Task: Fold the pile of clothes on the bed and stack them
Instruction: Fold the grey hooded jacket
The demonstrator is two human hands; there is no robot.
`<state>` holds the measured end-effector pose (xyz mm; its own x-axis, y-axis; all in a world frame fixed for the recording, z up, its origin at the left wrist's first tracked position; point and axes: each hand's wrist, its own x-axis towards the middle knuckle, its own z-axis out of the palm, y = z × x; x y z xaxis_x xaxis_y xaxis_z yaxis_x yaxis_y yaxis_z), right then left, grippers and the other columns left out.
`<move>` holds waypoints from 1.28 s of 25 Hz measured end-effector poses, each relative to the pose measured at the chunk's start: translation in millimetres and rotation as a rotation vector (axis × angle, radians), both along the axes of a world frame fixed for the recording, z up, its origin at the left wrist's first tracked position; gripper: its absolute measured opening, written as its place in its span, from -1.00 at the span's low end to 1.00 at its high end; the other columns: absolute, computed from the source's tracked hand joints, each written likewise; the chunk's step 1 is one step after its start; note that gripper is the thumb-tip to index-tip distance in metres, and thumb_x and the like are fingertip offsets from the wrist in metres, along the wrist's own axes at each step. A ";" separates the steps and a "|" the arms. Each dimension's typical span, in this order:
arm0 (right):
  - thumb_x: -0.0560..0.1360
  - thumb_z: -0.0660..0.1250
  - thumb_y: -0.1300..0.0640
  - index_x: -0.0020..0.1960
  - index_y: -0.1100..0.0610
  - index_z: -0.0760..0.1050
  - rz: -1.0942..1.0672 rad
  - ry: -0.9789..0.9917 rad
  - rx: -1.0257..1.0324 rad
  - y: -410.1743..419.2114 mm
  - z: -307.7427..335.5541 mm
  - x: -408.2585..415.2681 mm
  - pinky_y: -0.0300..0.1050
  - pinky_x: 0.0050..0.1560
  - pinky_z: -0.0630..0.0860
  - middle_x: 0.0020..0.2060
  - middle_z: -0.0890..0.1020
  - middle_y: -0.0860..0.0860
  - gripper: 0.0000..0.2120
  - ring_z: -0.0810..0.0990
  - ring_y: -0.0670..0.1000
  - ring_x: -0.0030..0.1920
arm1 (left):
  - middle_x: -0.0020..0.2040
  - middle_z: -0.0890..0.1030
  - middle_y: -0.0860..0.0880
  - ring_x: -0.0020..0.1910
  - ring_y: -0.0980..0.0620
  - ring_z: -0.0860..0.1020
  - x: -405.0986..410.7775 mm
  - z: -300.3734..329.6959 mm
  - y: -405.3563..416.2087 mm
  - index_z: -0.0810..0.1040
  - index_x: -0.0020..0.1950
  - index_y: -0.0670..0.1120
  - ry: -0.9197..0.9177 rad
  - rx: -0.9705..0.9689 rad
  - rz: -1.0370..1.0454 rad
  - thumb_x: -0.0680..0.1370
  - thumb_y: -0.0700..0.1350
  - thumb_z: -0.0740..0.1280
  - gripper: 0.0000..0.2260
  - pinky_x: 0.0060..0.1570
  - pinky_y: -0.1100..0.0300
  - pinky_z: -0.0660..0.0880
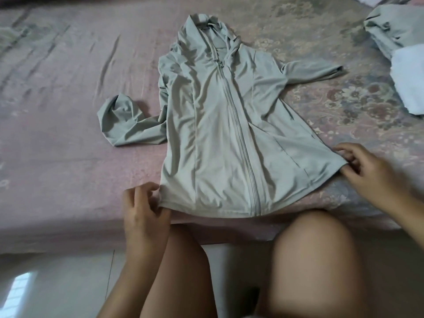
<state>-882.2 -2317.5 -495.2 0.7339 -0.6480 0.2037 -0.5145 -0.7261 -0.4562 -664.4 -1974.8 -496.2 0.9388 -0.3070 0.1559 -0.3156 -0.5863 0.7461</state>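
A pale grey-green zip-up hooded jacket lies face up on the pink bed, zipper closed, hood pointing away from me. Its left sleeve curls out to the left and its right sleeve stretches to the right. My left hand pinches the hem's bottom-left corner at the bed's near edge. My right hand pinches the hem's bottom-right corner. The hem is pulled taut between the two hands.
At the far right lie a crumpled grey-green garment and a white folded cloth. The right half of the bed has a floral pattern. My knees sit below the bed's edge, over a light tiled floor.
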 end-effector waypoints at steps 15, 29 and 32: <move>0.39 0.14 0.26 -0.07 0.21 0.53 0.053 0.016 -0.065 -16.2 7.1 -28.1 -0.55 -0.02 0.27 -0.14 0.56 0.13 -0.78 0.45 -0.17 -0.13 | -0.21 0.48 0.11 -0.20 0.34 0.43 20.5 -9.2 35.6 0.64 -0.18 -0.08 -0.229 0.056 -0.293 0.30 -0.47 0.43 -0.70 -0.20 0.56 0.30; 0.38 0.01 0.10 0.20 0.03 0.46 0.006 -0.040 -0.294 -21.2 9.8 -35.9 0.14 -0.23 0.55 -0.09 0.65 0.28 -0.56 0.63 0.33 -0.23 | -0.11 0.55 0.13 -0.13 0.17 0.56 21.1 7.8 27.4 0.56 -0.14 0.09 -0.122 -0.163 -0.495 0.44 0.08 0.31 -0.90 -0.12 0.42 0.50; 0.39 0.06 0.20 0.13 0.16 0.57 0.208 0.028 -0.467 -28.4 1.5 -36.1 0.17 -0.18 0.57 -0.04 0.60 0.25 -0.58 0.60 0.30 -0.13 | -0.13 0.54 0.18 -0.19 0.23 0.54 21.2 12.9 24.3 0.51 -0.15 0.18 -0.180 -0.116 -0.486 0.48 0.10 0.27 -0.94 -0.21 0.44 0.45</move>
<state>-918.3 -2345.9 -493.7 0.8470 -0.3320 0.4151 -0.3448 -0.9375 -0.0464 -643.2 -1950.5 -483.3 0.6479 -0.6711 0.3604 -0.6596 -0.2577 0.7060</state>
